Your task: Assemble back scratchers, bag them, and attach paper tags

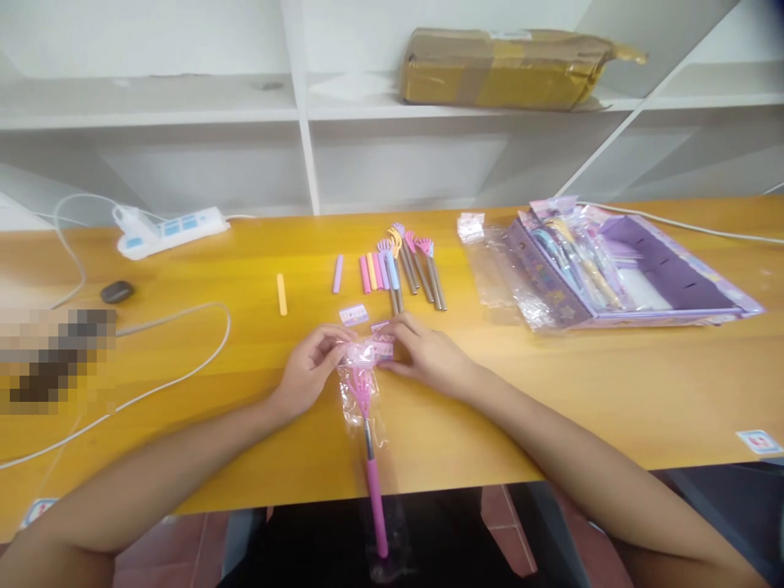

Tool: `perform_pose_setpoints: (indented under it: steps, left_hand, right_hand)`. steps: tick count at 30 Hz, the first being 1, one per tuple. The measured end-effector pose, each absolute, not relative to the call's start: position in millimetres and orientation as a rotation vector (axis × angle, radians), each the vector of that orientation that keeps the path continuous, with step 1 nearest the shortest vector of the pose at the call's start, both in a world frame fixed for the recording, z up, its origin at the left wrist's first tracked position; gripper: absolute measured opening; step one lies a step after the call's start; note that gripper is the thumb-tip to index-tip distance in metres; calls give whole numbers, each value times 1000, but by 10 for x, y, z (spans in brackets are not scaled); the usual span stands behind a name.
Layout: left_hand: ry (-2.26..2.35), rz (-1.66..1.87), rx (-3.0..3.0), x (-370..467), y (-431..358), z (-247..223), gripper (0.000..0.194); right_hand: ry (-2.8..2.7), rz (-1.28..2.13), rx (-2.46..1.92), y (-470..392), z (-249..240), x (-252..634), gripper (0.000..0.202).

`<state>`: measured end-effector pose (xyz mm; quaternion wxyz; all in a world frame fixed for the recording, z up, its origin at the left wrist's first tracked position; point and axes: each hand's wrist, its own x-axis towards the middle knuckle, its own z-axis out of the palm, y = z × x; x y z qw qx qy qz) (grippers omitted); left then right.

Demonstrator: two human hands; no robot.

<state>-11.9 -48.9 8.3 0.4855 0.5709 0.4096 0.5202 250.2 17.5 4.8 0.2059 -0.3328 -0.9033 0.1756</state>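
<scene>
A pink back scratcher (pixel 375 498) with a hand-shaped head lies inside a clear plastic bag (pixel 387 545), its handle reaching past the table's front edge. My left hand (pixel 311 367) pinches the bag's top left corner between thumb and fingers. At the top right corner, my right hand (pixel 432 355) has its fingers closed on a small pink-and-white card (pixel 384 350) at the bag's mouth. Another small printed card (pixel 354 315) lies just beyond my hands. Behind them are several loose back scratcher heads with metal rods (pixel 434 286) and coloured handle sleeves (pixel 366 275).
A purple display box (pixel 674 314) with bagged back scratchers stands at the right, beside empty plastic bags (pixel 490 269). A yellow sleeve (pixel 282 294), a power strip (pixel 175 233), a black object (pixel 116 291) and a white cable (pixel 202 363) lie left. A cardboard parcel (pixel 502 72) rests on the shelf.
</scene>
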Motion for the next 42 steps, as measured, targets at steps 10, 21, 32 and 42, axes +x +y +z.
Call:
perform_pose_setpoints:
  steps: [10, 21, 32, 42]
  left_hand:
    - [993, 1178, 1283, -128, -494, 29, 20]
    - [1013, 1181, 1286, -129, -496, 17, 20]
    - [1006, 1155, 1327, -156, -513, 60, 25]
    - [798, 1134, 1370, -169, -538, 73, 35]
  right_hand:
    - [-2444, 758, -986, 213, 85, 2545, 33]
    - [-1979, 610, -651, 111, 239, 2470, 4]
    - [-2275, 260, -388, 4, 232, 2452, 9]
    - [-2117, 449, -379, 30, 279, 2409, 15]
